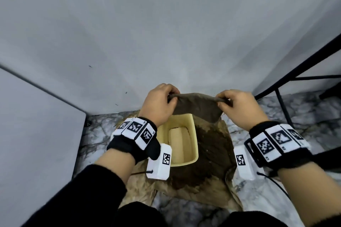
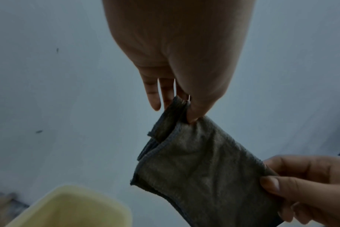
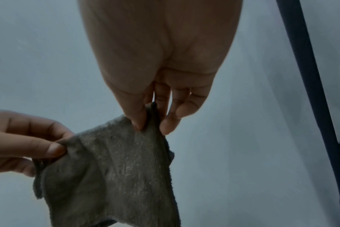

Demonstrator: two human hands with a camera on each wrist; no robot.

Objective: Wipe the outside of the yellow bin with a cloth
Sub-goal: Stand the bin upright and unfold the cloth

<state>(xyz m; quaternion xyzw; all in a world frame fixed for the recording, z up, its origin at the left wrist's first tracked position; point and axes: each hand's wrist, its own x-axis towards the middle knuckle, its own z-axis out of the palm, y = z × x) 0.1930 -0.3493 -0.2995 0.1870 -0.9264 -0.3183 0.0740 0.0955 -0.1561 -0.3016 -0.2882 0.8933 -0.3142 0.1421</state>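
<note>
Grey-brown terry cloth (image 1: 198, 106), soft and nappy, hangs stretched between my two hands in the head view. My left hand (image 1: 159, 104) pinches its upper left corner and my right hand (image 1: 238, 106) pinches its upper right corner, fingers curled round the fabric on each side. Below the cloth stands the yellow bin (image 1: 193, 134), a smooth rectangular plastic tub with rounded corners, open at the top. It rests near the far edge of a crumpled brown paper sheet (image 1: 203, 188), darkly stained at its middle, which lies on the marbled grey floor (image 1: 304, 116) close to the pale wall (image 1: 166, 24).

Left wrist view: thumb and fingertips (image 2: 194, 113) clamp a bunched, stitched hem of the cloth (image 2: 200, 169); the other hand (image 2: 309, 187) grips the opposite edge. A blurred rounded corner of the bin (image 2: 72, 207) shows at lower left.

Right wrist view: the thumb and fingers (image 3: 138, 116) pinch a gathered corner of the fuzzy cloth (image 3: 111, 176); my left hand (image 3: 23, 138) holds the far edge. A dark metal frame (image 3: 309, 76) runs down the right side.
</note>
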